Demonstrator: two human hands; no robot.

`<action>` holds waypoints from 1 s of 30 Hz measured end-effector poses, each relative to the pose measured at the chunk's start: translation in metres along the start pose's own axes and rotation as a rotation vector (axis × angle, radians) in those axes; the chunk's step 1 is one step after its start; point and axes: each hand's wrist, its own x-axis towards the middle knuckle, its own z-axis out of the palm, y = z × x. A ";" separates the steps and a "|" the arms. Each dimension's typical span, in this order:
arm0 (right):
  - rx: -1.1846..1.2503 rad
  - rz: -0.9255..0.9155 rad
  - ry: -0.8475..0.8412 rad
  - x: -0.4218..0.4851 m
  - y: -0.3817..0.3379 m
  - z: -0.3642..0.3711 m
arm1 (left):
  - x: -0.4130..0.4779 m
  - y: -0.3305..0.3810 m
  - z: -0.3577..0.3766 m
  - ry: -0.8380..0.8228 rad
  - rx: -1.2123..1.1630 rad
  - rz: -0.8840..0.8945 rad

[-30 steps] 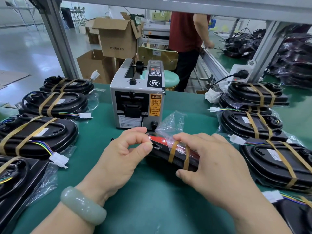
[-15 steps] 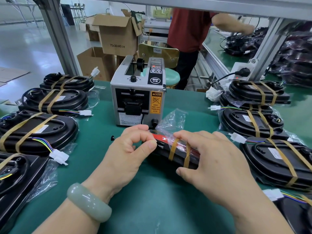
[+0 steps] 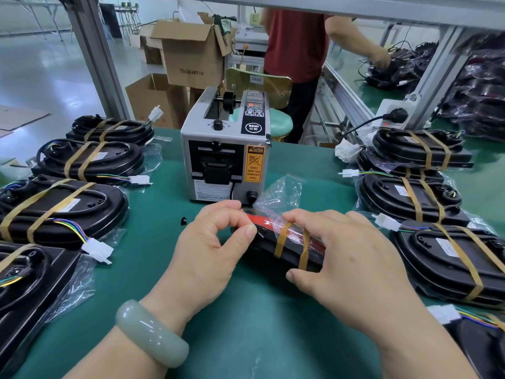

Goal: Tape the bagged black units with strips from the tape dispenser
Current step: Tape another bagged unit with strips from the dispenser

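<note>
A bagged black unit point(image 3: 289, 248) with a red strip along its top lies on the green table point(image 3: 246, 310), two brown tape strips wrapped round it. My left hand point(image 3: 207, 247) pinches its left end between thumb and curled fingers. My right hand point(image 3: 347, 258) grips its right half, fingers over the top and thumb at the near side. The loose end of the clear bag sticks up behind my fingers. The grey tape dispenser point(image 3: 225, 149) stands just beyond, its outlet facing me.
Taped black units with wire plugs lie in a row at the left point(image 3: 62, 212) and at the right point(image 3: 410, 198). A small black piece point(image 3: 184, 220) lies by my left hand. A person in a red shirt point(image 3: 295, 42) works behind the table near cardboard boxes point(image 3: 191, 53).
Both hands keep their hold on the unit and have barely shifted. The person behind has reached an arm out to the right.
</note>
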 end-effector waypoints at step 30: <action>-0.010 0.012 0.003 0.000 -0.001 0.000 | -0.007 0.007 0.009 0.110 -0.020 -0.008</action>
